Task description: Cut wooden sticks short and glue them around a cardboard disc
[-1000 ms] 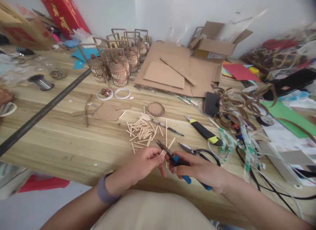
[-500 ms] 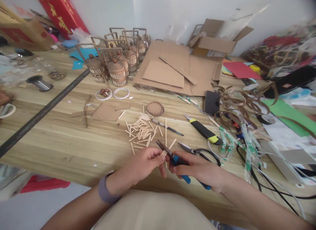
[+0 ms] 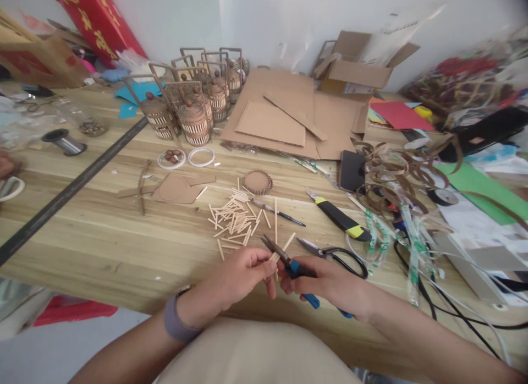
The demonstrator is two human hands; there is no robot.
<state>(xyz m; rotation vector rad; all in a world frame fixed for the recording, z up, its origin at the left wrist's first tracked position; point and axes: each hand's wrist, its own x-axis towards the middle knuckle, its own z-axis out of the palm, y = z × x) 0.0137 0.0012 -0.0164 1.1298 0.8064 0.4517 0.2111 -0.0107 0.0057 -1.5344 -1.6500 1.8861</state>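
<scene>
- Fingers of the left hand (image 3: 237,276) are pinched together on a small bundle of sticks (image 3: 273,257). The hand sits low over the near edge of the tabletop (image 3: 124,241), palm turned inward, with a grey wristband (image 3: 175,321) on the forearm.
- The right hand (image 3: 330,282) comes in from the other side, its fingers wrapped tight round the blue-handled snips (image 3: 310,299). The two thumbs almost meet.
- The snips' dark blades reach up and left across the held sticks, slightly apart at the tips.
- The held sticks are thin, pale and short, with cut ends showing above the left thumb. I cannot tell how many there are.
- Just beyond the right hand lies one pair of black-handled scissors (image 3: 335,255), closed.
- Beyond the hands is a loose pile of cut sticks (image 3: 234,221), too many and too tangled to count. One long uncut stick (image 3: 275,216) lies beside it.
- Near the pile are one slim pen-like tool (image 3: 279,210) and one yellow-and-black utility knife (image 3: 338,219).
- Further back sit one round cardboard disc (image 3: 258,181), a flat cardboard cut-out (image 3: 177,188), and two white rings (image 3: 201,157), the left one holding brown beads.
- One black phone (image 3: 352,172) lies by a tangle of brown paper strips (image 3: 396,177).
- At the far side are cardboard sheets (image 3: 280,120), one open box (image 3: 355,70), and a cluster of small slatted lanterns (image 3: 193,117), hard to count as they overlap.
</scene>
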